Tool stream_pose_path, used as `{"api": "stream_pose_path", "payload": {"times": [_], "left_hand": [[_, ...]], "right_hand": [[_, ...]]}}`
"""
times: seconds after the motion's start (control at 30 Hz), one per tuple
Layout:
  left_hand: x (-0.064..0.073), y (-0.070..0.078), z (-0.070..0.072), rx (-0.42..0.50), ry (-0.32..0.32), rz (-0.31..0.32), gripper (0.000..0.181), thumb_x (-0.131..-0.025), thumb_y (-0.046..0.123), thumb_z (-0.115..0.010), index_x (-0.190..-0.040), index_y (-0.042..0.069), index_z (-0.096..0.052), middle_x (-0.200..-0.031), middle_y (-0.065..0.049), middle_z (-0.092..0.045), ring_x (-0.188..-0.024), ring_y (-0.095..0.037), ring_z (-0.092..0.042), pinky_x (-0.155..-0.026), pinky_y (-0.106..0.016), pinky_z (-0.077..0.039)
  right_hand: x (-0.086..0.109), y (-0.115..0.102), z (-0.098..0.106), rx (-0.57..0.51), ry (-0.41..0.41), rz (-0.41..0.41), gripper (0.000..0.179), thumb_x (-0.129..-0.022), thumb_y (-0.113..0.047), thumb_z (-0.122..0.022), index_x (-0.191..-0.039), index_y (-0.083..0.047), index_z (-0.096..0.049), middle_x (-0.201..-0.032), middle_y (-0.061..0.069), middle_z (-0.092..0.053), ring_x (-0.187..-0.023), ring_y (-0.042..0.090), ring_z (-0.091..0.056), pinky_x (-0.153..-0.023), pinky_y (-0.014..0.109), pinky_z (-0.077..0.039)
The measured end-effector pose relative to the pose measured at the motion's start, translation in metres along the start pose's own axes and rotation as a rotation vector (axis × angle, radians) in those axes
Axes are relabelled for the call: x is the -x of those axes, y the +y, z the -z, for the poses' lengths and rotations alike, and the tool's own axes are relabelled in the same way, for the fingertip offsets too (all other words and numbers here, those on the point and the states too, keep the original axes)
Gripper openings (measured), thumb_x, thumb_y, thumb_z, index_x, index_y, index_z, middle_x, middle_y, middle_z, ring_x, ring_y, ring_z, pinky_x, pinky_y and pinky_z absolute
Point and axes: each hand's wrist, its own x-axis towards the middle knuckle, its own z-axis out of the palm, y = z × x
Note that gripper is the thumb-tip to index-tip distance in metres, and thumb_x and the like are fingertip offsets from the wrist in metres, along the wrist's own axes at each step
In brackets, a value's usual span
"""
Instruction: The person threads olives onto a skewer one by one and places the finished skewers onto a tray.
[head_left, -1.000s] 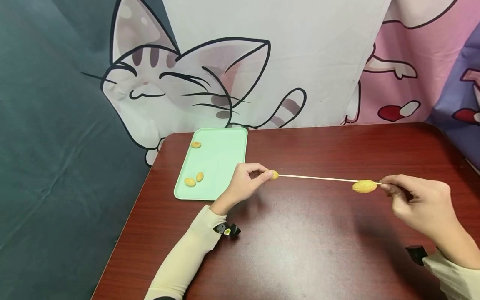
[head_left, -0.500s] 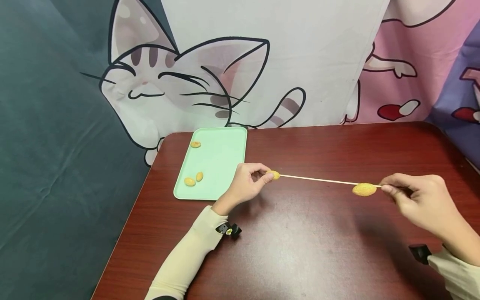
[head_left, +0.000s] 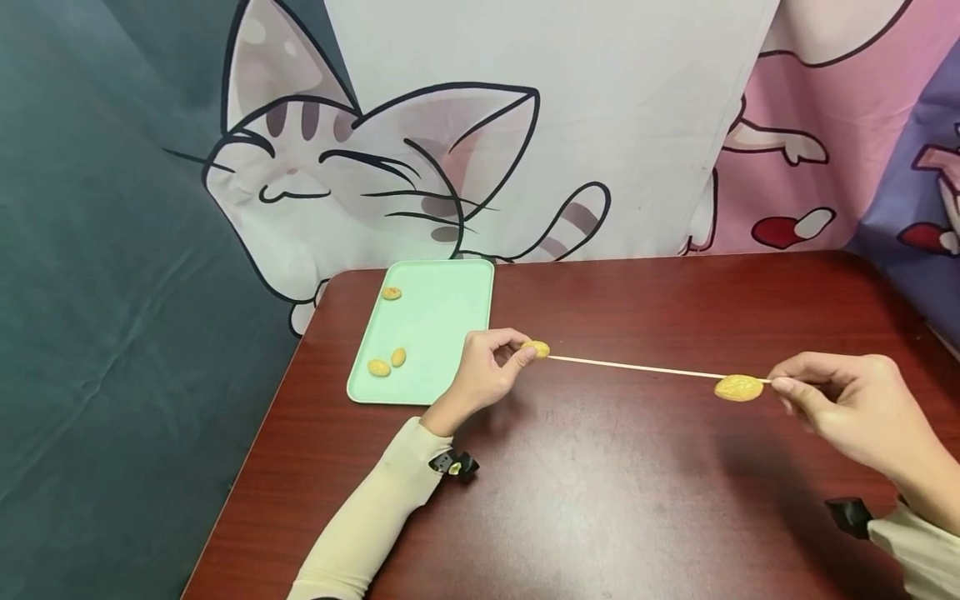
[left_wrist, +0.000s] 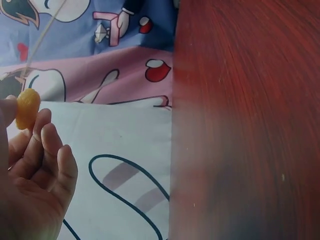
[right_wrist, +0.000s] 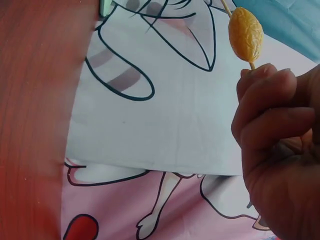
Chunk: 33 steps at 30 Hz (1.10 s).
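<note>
1. Two hands of mine are at work above the reddish-brown table (head_left: 600, 508), well apart, with a thin stick (head_left: 637, 367) stretching between them.
2. My left hand (head_left: 486, 367) pinches a small yellow piece (head_left: 537, 349) between thumb and forefinger; in the left wrist view my other fingers curve loosely below it.
3. My right hand (head_left: 862, 408) grips the stick by its right end, thumb against forefinger, the remaining fingers curled in.
4. One larger yellow piece (head_left: 738, 388) sits on the stick just beside my right fingertips; in the right wrist view, the stick shows at both of its ends.
5. From there the stick runs leftward, rising slightly in the head view, to the piece in my left hand. I cannot tell whether its tip touches that piece or goes into it.
6. Left of my left hand, the pale green tray (head_left: 450, 308) lies on the table, its near right corner partly hidden behind my hand.
7. Three more yellow pieces lie on the tray: one (head_left: 392, 293) towards its far left corner, and a pair (head_left: 378, 367) just beside each other towards the near left.
8. Behind the table hangs a cloth (head_left: 637, 108) printed with a smiling cat.
</note>
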Motion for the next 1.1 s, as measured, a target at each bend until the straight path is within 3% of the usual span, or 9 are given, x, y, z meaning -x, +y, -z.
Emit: {"api": "stream_pose_path", "payload": {"times": [0.2, 0.5, 0.67, 0.73, 0.83, 0.97, 1.03, 1.1], "left_hand": [[0.000, 0.003, -0.002, 0.020, 0.001, 0.004, 0.010, -0.090, 0.005, -0.070, -0.084, -0.003, -0.073, -0.070, -0.008, -0.070, -0.052, -0.008, -0.056, -0.049, -0.020, -0.047], [0.001, 0.007, -0.005, 0.002, 0.012, -0.007, 0.007, -0.087, 0.005, -0.074, -0.083, -0.001, -0.074, -0.070, -0.007, -0.070, -0.053, -0.010, -0.055, -0.049, -0.026, -0.048], [0.001, 0.009, -0.006, -0.005, 0.025, -0.054, 0.004, -0.082, 0.002, -0.078, -0.085, 0.000, -0.075, -0.072, -0.008, -0.071, -0.055, -0.013, -0.059, -0.053, -0.021, -0.051], [0.001, 0.010, -0.006, 0.013, 0.021, -0.039, 0.006, -0.082, 0.001, -0.078, -0.087, -0.001, -0.076, -0.074, -0.009, -0.072, -0.057, -0.012, -0.060, -0.054, -0.020, -0.051], [0.001, 0.013, -0.006, 0.134, 0.003, 0.044, 0.012, -0.084, -0.002, -0.076, -0.096, -0.006, -0.074, -0.084, -0.016, -0.073, -0.066, -0.008, -0.065, -0.060, -0.021, -0.055], [0.003, 0.014, -0.006, 0.392, -0.005, 0.140, 0.026, -0.086, -0.003, -0.073, -0.108, -0.016, -0.066, -0.098, -0.030, -0.069, -0.083, -0.008, -0.069, -0.071, -0.023, -0.058], [0.003, 0.013, -0.008, 0.484, 0.004, 0.141, 0.037, -0.088, 0.008, -0.075, -0.110, -0.019, -0.063, -0.100, -0.029, -0.069, -0.087, -0.009, -0.068, -0.074, -0.023, -0.058], [0.003, 0.012, -0.010, 0.552, 0.016, 0.134, 0.050, -0.088, 0.020, -0.077, -0.111, -0.021, -0.060, -0.101, -0.020, -0.071, -0.086, -0.008, -0.067, -0.072, -0.021, -0.057]], "right_hand": [[-0.001, 0.002, -0.003, 0.020, 0.014, 0.026, 0.033, -0.082, 0.018, -0.065, -0.075, -0.014, -0.068, -0.054, -0.009, -0.052, -0.041, 0.002, -0.043, -0.035, 0.026, -0.029], [-0.003, 0.002, -0.010, 0.108, 0.029, 0.129, 0.038, -0.075, 0.020, -0.070, -0.073, -0.018, -0.067, -0.054, -0.013, -0.051, -0.042, -0.002, -0.040, -0.035, 0.023, -0.028], [-0.004, 0.005, -0.016, 0.078, 0.005, 0.116, 0.039, -0.075, 0.021, -0.070, -0.072, -0.018, -0.067, -0.054, -0.013, -0.050, -0.042, -0.001, -0.040, -0.035, 0.024, -0.028], [-0.004, 0.006, -0.018, 0.073, 0.003, 0.108, 0.039, -0.075, 0.021, -0.070, -0.073, -0.017, -0.067, -0.054, -0.013, -0.049, -0.042, -0.001, -0.040, -0.035, 0.024, -0.028], [-0.004, 0.007, -0.019, 0.057, 0.008, 0.091, 0.036, -0.077, 0.020, -0.069, -0.074, -0.016, -0.067, -0.054, -0.011, -0.051, -0.042, 0.000, -0.042, -0.036, 0.024, -0.029], [-0.002, 0.008, -0.019, 0.010, 0.019, 0.064, 0.033, -0.079, 0.020, -0.068, -0.076, -0.013, -0.067, -0.055, -0.009, -0.053, -0.043, 0.002, -0.044, -0.036, 0.025, -0.031], [-0.001, 0.008, -0.019, -0.004, 0.020, 0.060, 0.033, -0.080, 0.020, -0.067, -0.076, -0.013, -0.067, -0.055, -0.009, -0.053, -0.043, 0.002, -0.044, -0.037, 0.025, -0.032], [0.000, 0.008, -0.020, -0.014, 0.017, 0.061, 0.033, -0.080, 0.020, -0.067, -0.077, -0.013, -0.067, -0.056, -0.009, -0.053, -0.043, 0.002, -0.045, -0.037, 0.025, -0.032]]}}
